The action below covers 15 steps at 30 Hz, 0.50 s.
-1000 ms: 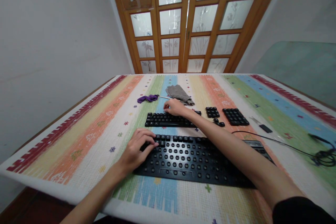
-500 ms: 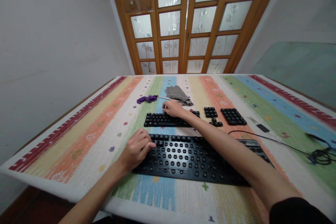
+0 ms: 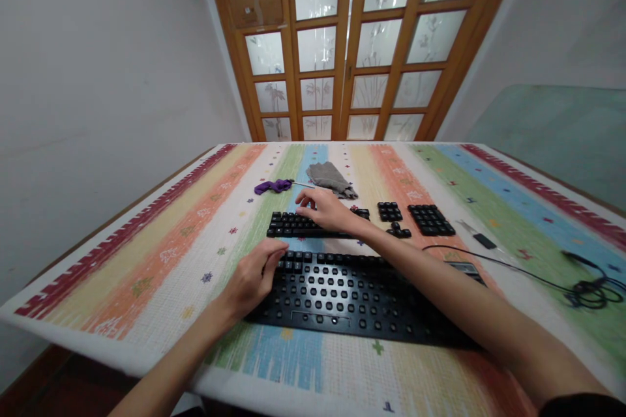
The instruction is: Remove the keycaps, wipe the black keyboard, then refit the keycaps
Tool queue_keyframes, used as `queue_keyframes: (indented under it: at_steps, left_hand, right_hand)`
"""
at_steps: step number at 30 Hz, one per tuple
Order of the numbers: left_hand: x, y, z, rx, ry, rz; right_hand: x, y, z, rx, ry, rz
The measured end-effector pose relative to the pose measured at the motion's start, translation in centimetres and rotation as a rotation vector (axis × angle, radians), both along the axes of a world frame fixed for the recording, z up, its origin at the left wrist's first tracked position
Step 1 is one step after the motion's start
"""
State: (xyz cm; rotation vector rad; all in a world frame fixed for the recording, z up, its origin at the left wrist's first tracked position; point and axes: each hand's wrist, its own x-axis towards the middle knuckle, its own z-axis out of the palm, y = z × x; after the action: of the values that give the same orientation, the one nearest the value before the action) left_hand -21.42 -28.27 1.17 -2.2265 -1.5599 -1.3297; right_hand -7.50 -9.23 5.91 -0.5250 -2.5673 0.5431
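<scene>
A black keyboard lies near the table's front edge, many of its key positions bare, with keycaps in place at its upper left. Beside that corner is my left hand, its fingers bent and drawn together; what they hold, if anything, is hidden. My right hand reaches over a block of loose black keycaps behind the keyboard, thumb and index finger apart with nothing visible between them. My right forearm covers part of the keyboard's right side.
Further keycap groups lie to the right: a small block, arrow keys and a number pad set. Behind are a purple cloth and a grey cloth. A black-handled tool and a coiled cable lie at right.
My right hand has shifted slightly, and its thumb and index finger show more spread. My left hand has turned, its fingertips now drawn together just above the keyboard's top left corner.
</scene>
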Motion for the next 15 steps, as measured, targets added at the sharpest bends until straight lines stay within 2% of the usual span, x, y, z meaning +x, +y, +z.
queue_keyframes:
  at_steps: [5, 9, 15]
  left_hand:
    - [0.5, 0.2, 0.6, 0.002, 0.09, -0.028]
    - [0.8, 0.0, 0.9, -0.053, 0.125, -0.066]
    - [1.0, 0.2, 0.6, -0.122, 0.152, -0.062]
  right_hand:
    - [2.4, -3.8, -0.1, -0.106, 0.087, 0.135]
    - [4.0, -6.1, -0.9, -0.082, 0.085, 0.19]
    - [5.2, -7.5, -2.7, -0.029, 0.08, 0.175]
